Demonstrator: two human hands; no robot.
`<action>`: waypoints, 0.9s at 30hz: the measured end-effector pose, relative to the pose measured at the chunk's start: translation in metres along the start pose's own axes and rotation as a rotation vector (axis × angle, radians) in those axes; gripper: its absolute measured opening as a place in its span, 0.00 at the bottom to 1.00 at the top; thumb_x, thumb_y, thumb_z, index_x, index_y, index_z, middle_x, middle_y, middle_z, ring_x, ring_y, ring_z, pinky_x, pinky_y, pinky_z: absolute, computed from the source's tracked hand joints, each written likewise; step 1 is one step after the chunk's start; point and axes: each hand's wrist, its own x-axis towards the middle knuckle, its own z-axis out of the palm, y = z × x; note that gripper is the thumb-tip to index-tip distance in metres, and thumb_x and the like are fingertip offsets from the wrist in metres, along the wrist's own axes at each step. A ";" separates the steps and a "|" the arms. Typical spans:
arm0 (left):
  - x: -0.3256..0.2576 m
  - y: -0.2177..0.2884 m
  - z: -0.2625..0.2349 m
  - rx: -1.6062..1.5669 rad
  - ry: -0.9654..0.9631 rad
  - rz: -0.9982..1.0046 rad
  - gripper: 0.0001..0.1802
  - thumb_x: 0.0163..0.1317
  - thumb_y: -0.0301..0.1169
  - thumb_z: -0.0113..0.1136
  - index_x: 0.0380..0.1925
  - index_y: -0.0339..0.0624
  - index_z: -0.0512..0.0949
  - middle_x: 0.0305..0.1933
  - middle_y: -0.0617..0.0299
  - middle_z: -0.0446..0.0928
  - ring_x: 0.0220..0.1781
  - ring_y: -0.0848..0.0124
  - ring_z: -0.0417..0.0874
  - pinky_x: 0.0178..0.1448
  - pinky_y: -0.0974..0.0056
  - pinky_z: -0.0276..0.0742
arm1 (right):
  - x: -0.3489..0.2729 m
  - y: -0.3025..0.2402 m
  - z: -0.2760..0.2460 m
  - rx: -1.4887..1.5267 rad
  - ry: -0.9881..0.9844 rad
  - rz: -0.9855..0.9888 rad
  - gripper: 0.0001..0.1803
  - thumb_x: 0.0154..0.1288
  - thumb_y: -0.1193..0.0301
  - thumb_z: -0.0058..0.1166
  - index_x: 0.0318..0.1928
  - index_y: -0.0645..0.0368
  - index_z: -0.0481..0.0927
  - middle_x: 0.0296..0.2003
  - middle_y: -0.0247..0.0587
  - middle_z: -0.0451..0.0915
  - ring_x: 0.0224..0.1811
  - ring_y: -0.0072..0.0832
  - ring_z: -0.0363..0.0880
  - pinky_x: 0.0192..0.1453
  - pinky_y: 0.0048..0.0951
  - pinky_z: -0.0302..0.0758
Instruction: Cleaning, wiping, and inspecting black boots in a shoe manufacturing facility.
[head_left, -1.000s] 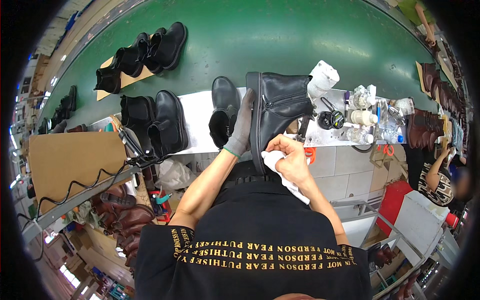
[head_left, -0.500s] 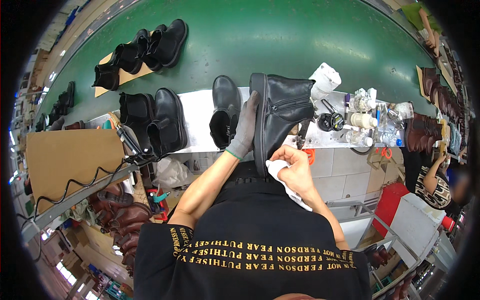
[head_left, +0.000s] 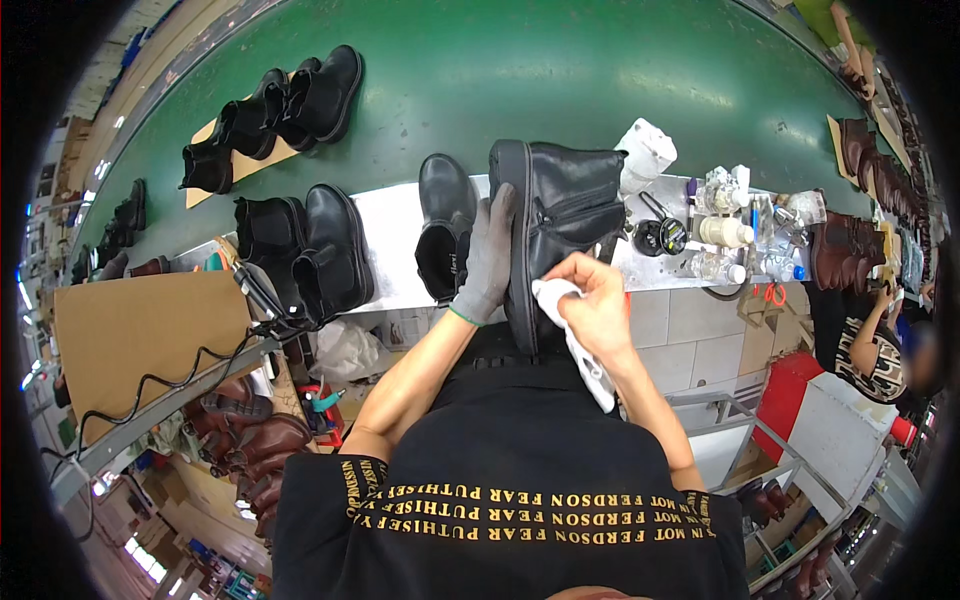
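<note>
A black leather ankle boot [head_left: 570, 195] with a side zip is held on its side before me, its sole turned to the left. My left hand [head_left: 488, 255], in a grey glove with a green cuff, grips the boot along the sole. Bare, my right hand [head_left: 598, 305] pinches a white cloth [head_left: 568, 318] against the boot's upper near the sole edge; the cloth's tail hangs down by my waist. Just left of my gloved hand stands another black boot [head_left: 446, 215] on the pale strip of the bench. What the boot's far side looks like is hidden.
More black boots [head_left: 335, 245] stand at the left, with several on cardboard [head_left: 200, 190] farther back on the green table [head_left: 450, 80]. To the right are a white roll [head_left: 647, 155], a round black tin [head_left: 660, 237], and bottles [head_left: 722, 232]. A cardboard sheet [head_left: 150, 345] rises at left.
My right hand with the cloth has moved slightly up along the boot's upper. The boot has shifted a little; my left hand keeps its grip on it.
</note>
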 end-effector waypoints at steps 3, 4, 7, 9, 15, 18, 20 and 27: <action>0.003 0.000 0.002 0.039 0.006 0.048 0.21 0.65 0.28 0.41 0.58 0.37 0.60 0.48 0.44 0.65 0.50 0.53 0.71 0.55 0.60 0.67 | -0.013 0.003 -0.002 -0.023 -0.035 0.030 0.13 0.41 0.88 0.42 0.29 0.67 0.76 0.25 0.34 0.78 0.28 0.16 0.74 0.33 0.17 0.69; 0.002 -0.001 0.001 0.046 0.000 0.048 0.21 0.64 0.27 0.41 0.58 0.37 0.60 0.48 0.44 0.65 0.50 0.52 0.71 0.55 0.60 0.67 | -0.012 0.002 -0.002 -0.023 -0.035 0.032 0.13 0.41 0.88 0.42 0.29 0.67 0.76 0.25 0.34 0.78 0.28 0.16 0.74 0.33 0.17 0.69; 0.011 -0.027 0.009 -0.472 -0.021 -0.060 0.23 0.63 0.26 0.42 0.59 0.36 0.58 0.49 0.43 0.65 0.51 0.52 0.71 0.54 0.59 0.68 | -0.003 0.001 0.001 0.070 -0.014 0.003 0.14 0.42 0.89 0.40 0.29 0.67 0.76 0.25 0.35 0.78 0.28 0.15 0.74 0.32 0.16 0.69; 0.012 -0.041 0.011 -0.528 -0.042 -0.073 0.24 0.62 0.25 0.43 0.59 0.35 0.57 0.50 0.43 0.65 0.51 0.51 0.71 0.54 0.59 0.68 | -0.002 0.009 0.004 0.101 0.002 0.007 0.12 0.43 0.88 0.42 0.30 0.67 0.76 0.26 0.35 0.78 0.28 0.15 0.74 0.32 0.16 0.69; 0.009 -0.043 0.015 -0.705 -0.082 -0.169 0.23 0.64 0.29 0.41 0.59 0.35 0.57 0.49 0.47 0.66 0.49 0.55 0.71 0.53 0.61 0.68 | -0.004 0.009 0.007 0.120 0.045 0.013 0.11 0.45 0.88 0.44 0.30 0.67 0.75 0.26 0.35 0.79 0.28 0.14 0.73 0.32 0.15 0.67; 0.008 -0.041 0.014 -0.791 -0.089 -0.218 0.22 0.67 0.33 0.38 0.59 0.35 0.58 0.48 0.49 0.66 0.47 0.58 0.71 0.53 0.62 0.68 | -0.006 0.005 0.002 0.091 -0.029 0.036 0.10 0.45 0.87 0.45 0.30 0.67 0.75 0.26 0.35 0.79 0.29 0.14 0.73 0.32 0.15 0.67; 0.010 -0.028 0.011 -0.822 -0.100 -0.238 0.22 0.67 0.34 0.37 0.58 0.36 0.58 0.47 0.50 0.67 0.46 0.60 0.71 0.52 0.62 0.68 | -0.006 0.004 -0.001 0.071 -0.084 0.065 0.10 0.46 0.87 0.45 0.30 0.67 0.75 0.26 0.34 0.79 0.29 0.14 0.73 0.33 0.15 0.68; 0.009 -0.031 0.007 -0.759 -0.154 -0.263 0.22 0.70 0.37 0.33 0.56 0.31 0.59 0.49 0.53 0.66 0.51 0.66 0.70 0.56 0.63 0.65 | -0.003 0.019 0.014 0.074 0.121 -0.089 0.10 0.45 0.86 0.43 0.30 0.66 0.74 0.27 0.34 0.79 0.29 0.12 0.72 0.32 0.14 0.66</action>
